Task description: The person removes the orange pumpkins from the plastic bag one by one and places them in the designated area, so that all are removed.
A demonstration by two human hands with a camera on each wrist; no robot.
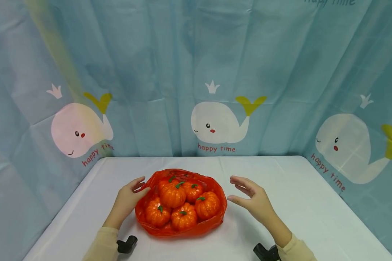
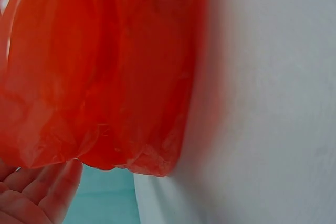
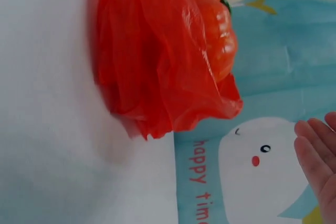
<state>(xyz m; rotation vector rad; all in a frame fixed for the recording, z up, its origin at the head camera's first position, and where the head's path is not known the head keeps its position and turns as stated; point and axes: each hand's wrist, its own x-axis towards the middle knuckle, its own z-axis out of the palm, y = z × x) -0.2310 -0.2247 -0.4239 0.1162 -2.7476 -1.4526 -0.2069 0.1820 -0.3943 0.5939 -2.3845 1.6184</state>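
The left grip [image 1: 125, 201] is being held loosely parted at the left rim of a red plastic bag [image 1: 199, 229], contact being unclear; the right grip [image 1: 253, 199] is being held wide, apart from it. Six visible orange pumpkins [image 1: 172, 196] are being contained inside, some being partly hidden by others. The bag is being supported by a white counter [image 1: 281, 175], backed by a blue curtain [image 1: 170, 72].

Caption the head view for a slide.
Orange pumpkins sit in an open red bag on a white table, left hand at the bag's edge, right hand apart.
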